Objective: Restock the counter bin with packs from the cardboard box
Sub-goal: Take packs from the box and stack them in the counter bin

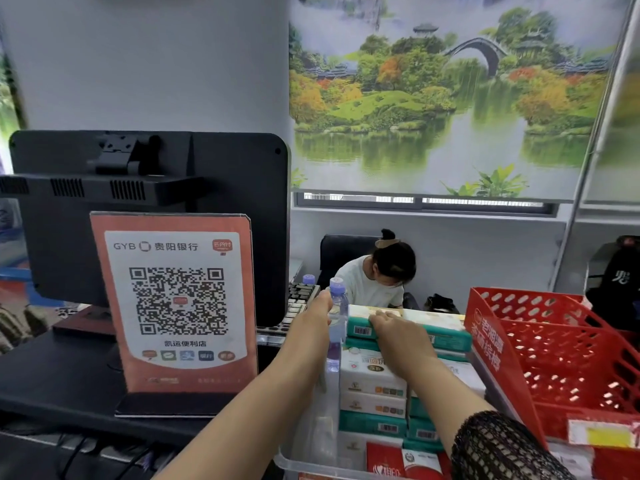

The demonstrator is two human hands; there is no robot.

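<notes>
Left hand [313, 315] fingertips hidden behind bottle [337, 306]; right hand [398, 337] fingertips blurred on top pack [446, 336].

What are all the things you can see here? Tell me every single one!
monitor: one, black, left on the counter, back towards us
QR sign: one, orange and white, standing in front of the monitor
keyboard: one, dark, right of the monitor
water bottles: two, clear with lilac caps, by the keyboard
tissue packs: many, white and green, stacked in the bin
bin: one, clear, bottom middle
baskets: at least two, red, right
blind: one, green landscape picture, over the window
seated person: one, white top, behind the counter
left hand: one, beside the nearer bottle, grip hidden
right hand: one, fingers curled over the top green pack
</notes>
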